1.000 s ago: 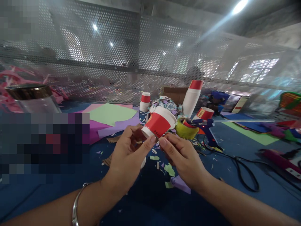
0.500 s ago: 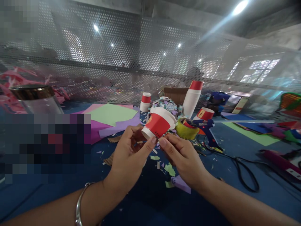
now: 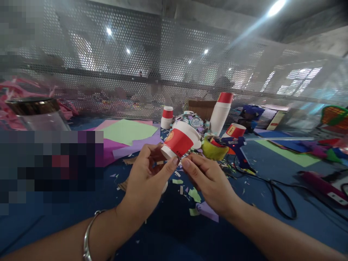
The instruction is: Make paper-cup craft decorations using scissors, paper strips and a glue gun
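Both of my hands hold a small red and white paper cup [image 3: 181, 139] tilted on its side above the blue table [image 3: 168, 232], its open mouth facing away to the upper right. My left hand [image 3: 148, 183] pinches the cup's base with thumb and fingers. Closed on the base from the right, my right hand [image 3: 208, 183] meets the left thumb tip. A silver bangle [image 3: 88, 237] circles my left wrist.
Behind the cup lie a yellow-green tape roll [image 3: 214, 148], a blue glue gun [image 3: 237, 145] with a black cord [image 3: 280, 197], more red and white cups [image 3: 167, 116] and a cup stack [image 3: 221, 112]. Coloured paper sheets [image 3: 127, 132] sit at left, scraps [image 3: 194, 195] below my hands. A perforated screen [image 3: 174, 65] backs the table.
The cup and both hands have shifted slightly left and up; the grip is the same.
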{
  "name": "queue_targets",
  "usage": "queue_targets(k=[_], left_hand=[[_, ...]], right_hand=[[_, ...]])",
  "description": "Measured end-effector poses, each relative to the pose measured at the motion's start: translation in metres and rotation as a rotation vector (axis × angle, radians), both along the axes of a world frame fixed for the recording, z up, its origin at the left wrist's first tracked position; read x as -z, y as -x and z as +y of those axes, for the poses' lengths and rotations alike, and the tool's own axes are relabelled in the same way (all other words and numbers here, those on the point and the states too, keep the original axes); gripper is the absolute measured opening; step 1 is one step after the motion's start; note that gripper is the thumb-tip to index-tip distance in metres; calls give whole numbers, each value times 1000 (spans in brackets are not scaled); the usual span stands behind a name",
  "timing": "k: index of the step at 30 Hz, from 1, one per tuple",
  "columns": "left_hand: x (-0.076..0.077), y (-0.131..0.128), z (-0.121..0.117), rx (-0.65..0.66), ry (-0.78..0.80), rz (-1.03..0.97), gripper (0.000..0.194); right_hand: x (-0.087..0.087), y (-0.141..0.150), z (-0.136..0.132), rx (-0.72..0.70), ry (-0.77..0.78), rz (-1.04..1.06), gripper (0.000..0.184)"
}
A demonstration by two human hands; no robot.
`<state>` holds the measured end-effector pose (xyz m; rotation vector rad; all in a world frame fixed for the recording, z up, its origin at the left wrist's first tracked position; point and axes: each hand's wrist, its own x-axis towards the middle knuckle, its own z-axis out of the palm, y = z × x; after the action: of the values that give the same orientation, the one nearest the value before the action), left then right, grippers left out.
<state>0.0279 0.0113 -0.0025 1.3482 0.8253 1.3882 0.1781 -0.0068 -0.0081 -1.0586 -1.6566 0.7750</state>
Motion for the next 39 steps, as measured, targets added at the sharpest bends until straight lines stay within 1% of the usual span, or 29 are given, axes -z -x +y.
queue_targets(k=[6,11,14,17,20,23,27,32,36,39], left_hand=[[2,0,-1,2,-39,40,30],[-2,3,-2,-4,-56,40,31],[-2,4,-1,-12,-67,40,32],[3,1,-1,-7,-74,62,33],[7,-2,-2,9,-68,80,38],[8,-2,0,-14,-50,67,42],[6,1,5,-48,-48,35,44],[5,3,12,-135,-73,40,45],[7,3,12,-109,-98,42,44],[8,4,10,-118,-125,45,44]], right_hand=[[0,-2,1,-3,-22,-23,39],[-2,-3,0,-5,-31,-36,40],[-1,-2,0,-6,-8,-13,40],[0,-2,0,-16,24,35,38],[0,-3,1,-26,67,100,37],[0,-5,2,-45,98,143,36],[0,-7,2,-75,164,89,40],[2,-7,4,-80,209,66,41],[1,-6,5,-96,241,98,41],[-1,-6,4,-103,237,111,41]])
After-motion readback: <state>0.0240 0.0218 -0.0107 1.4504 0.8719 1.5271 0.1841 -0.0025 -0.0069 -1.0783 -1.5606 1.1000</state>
